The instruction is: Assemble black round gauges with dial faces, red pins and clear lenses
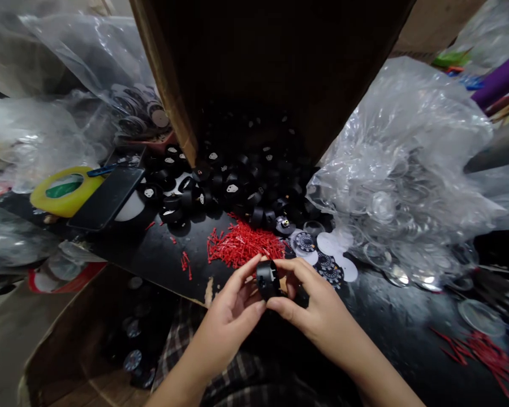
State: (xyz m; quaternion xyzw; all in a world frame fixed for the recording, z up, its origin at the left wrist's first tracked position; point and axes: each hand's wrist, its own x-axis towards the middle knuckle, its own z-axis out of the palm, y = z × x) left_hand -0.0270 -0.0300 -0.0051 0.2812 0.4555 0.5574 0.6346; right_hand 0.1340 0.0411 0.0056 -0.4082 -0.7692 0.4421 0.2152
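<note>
Between my two hands is a small round black plastic case (266, 279), tipped on its side above the table's front edge. My left hand (236, 299) pinches it from the left with thumb and fingertips. From the right, my right hand (307, 291) grips the same case, its fingers curled behind it. Just beyond my fingertips lies a heap of small red clock hands (246, 243). Printed dials (331, 268) and white discs (346, 265) are scattered to the right of the heap. More black cases (233, 189) are piled behind it.
A big cardboard box (165, 79) lies open toward me, black cases spilling out. A plastic bag of clear round covers (390, 203) stands right. Yellow tape (42, 195) and a dark phone-like slab (108, 198) lie left. Below left is another box (46, 350); more red pieces (483, 350) lie right.
</note>
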